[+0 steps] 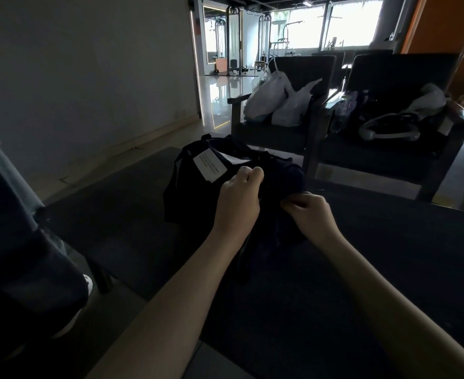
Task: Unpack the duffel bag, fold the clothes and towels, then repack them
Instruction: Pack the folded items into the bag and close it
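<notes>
Head view: one wide-angle camera, worn on the person's head.
Faces forward and down across the dark table (389, 255). Both forearms enter from the bottom edge. The left hand (239, 198) and right hand (310, 212) sit close, near frame centre, at the duffel bag (192, 187). Armchairs (302, 77) lie beyond the table and bright windows (334, 23) far off at top. Straight lines bow toward the edges.

free | table (389, 255) surface open left, right and near side of bag (187, 187); blocked | bag mid-table; chairs (288, 132) just beyond far edge; person's leg (20, 228) at left
</notes>
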The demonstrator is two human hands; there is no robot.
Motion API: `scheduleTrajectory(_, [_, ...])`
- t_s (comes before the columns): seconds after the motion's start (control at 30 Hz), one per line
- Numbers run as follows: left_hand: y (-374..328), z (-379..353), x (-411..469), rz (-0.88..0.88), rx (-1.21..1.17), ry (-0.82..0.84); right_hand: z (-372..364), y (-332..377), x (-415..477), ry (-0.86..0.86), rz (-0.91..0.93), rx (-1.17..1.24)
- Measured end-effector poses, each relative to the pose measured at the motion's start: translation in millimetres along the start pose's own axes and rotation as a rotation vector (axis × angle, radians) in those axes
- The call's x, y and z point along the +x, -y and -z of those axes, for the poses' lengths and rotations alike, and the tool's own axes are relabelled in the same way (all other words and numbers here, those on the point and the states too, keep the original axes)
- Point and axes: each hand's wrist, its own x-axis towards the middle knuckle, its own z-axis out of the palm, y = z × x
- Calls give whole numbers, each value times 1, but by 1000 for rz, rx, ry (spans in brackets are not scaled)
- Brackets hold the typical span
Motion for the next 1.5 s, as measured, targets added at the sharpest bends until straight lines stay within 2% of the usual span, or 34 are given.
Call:
scheduleTrajectory(0.13, [3,-7,4,25,231,-81,3,-3,-2,-9,-26,38])
scheduleTrajectory(0.23, [2,-6,9,56,163,-101,3,-5,-2,3,-22,63])
scheduleTrajectory(0.4, [-3,-9,8,-40,224,86,3,-7,-2,9,-40,106])
scheduleTrajectory(0.47, [-3,-10,5,-2,189,257,4,-7,-1,22,-64,143])
scheduleTrajectory(0.53, [-1,-9,2,-22,255,400,4,-5,1,21,-93,171])
scheduleTrajectory(0.6, [-2,-10,1,-47,317,431,4,-2,2,26,-105,172])
scheduleTrajectory(0.8, [-13,-27,-1,-38,345,279,5,2,0,82,-43,86])
scheduleTrajectory(0.93, [-9,-35,-1,-40,305,182,11,1,1,121,-76,160])
scheduleTrajectory(1.03, [-6,-37,1,-27,193,171,12,0,3,90,-36,164])
scheduleTrajectory(1.17, [-11,-33,3,92,13,139,10,-6,3,91,-25,173])
scheduleTrajectory(1.33, [-11,-30,5,158,-176,96,12,-14,3,83,18,171])
scheduleTrajectory(1.5, [-16,-27,7,194,-231,38,9,-16,4,71,71,140])
